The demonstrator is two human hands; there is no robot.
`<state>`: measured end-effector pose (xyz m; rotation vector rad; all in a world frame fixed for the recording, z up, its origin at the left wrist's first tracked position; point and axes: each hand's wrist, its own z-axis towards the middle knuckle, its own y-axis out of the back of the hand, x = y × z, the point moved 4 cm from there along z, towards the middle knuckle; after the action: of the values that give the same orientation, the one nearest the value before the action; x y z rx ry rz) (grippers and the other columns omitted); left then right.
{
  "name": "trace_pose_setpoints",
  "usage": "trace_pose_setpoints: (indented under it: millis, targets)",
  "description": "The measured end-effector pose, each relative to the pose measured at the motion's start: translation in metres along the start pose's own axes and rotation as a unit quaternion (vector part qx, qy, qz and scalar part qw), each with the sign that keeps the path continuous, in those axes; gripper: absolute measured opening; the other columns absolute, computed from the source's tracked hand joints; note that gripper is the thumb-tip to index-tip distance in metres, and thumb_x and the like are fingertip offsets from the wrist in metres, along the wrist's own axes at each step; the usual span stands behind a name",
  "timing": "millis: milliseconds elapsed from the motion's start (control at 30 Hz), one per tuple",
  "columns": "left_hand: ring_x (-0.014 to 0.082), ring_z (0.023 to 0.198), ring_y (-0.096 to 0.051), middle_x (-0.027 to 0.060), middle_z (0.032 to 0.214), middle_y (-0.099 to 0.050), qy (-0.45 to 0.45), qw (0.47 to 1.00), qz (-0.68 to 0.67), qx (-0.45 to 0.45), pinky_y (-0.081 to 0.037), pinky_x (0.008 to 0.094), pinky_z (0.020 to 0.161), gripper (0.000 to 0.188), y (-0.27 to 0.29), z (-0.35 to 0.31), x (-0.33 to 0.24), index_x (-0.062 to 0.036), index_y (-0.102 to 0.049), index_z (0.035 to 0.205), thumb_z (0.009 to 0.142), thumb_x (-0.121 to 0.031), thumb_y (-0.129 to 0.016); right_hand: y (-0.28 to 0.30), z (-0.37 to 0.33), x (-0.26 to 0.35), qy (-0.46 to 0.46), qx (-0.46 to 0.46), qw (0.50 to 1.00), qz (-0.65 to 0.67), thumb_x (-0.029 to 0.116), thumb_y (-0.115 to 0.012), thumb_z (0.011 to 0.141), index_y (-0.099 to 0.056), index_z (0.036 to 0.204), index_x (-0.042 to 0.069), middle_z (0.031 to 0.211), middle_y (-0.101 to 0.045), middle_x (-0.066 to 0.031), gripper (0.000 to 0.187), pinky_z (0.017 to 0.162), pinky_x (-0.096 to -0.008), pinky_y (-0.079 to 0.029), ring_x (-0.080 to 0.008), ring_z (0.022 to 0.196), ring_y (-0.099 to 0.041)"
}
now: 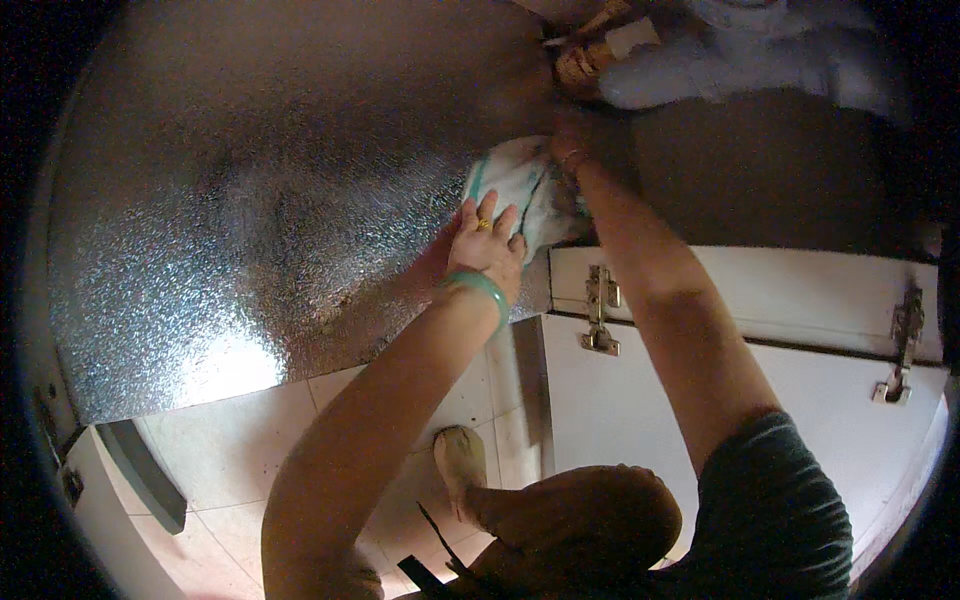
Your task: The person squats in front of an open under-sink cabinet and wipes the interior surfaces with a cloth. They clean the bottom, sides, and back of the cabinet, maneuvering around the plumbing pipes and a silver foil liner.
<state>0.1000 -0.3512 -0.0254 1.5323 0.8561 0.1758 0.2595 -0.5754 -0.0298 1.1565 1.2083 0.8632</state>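
A white cloth (525, 190) with green stripes lies bunched on a silvery, textured foil-like surface (200, 270). My left hand (487, 245) rests on the cloth's near side, its fingers spread and slightly bent over the fabric. It has a gold ring and a green bangle at the wrist. Reaching in deeper, my right hand (572, 145) is at the far right edge of the cloth. Dark shadow hides its fingers, so its grip cannot be made out.
At the far right are a brownish jar-like item (585, 68) and a pale grey bundle (720, 75). A white cabinet door (640, 400) hangs open on metal hinges (600, 310) at the right. Below lie floor tiles (230, 460) and my foot (460, 465).
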Motion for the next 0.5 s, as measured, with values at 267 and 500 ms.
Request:
trace_pose_setpoints:
  millis: [267, 500]
  targets:
    - [0.0338, 0.146, -0.016, 0.0083, 0.158, -0.025, 0.053, 0.993, 0.033, -0.102, -0.005, 0.0602, 0.117, 0.046, -0.019, 0.086, 0.009, -0.0211, -0.042, 0.142, 0.099, -0.029, -0.031, -0.046, 0.084, -0.097, 0.046, 0.036, 0.995, -0.076, 0.026, -0.048, 0.094, -0.061, 0.122, 0.006, 0.138, -0.051, -0.0166, 0.037, 0.106, -0.0438, -0.039, -0.0333, 0.127, -0.048]
    - [0.0281, 0.148, -0.015, 0.0073, 0.16, -0.023, 0.031, 0.995, -0.09, -0.029, -0.002, 0.0563, 0.118, 0.059, 0.023, 0.118, 0.002, -0.0202, -0.031, 0.151, 0.096, -0.04, -0.039, -0.047, 0.108, -0.142, 0.038, 0.054, 0.994, -0.086, 0.024, -0.05, 0.093, -0.061, 0.122, 0.006, 0.135, -0.053, -0.0168, 0.036, 0.105, -0.0432, -0.04, -0.0337, 0.123, -0.05]
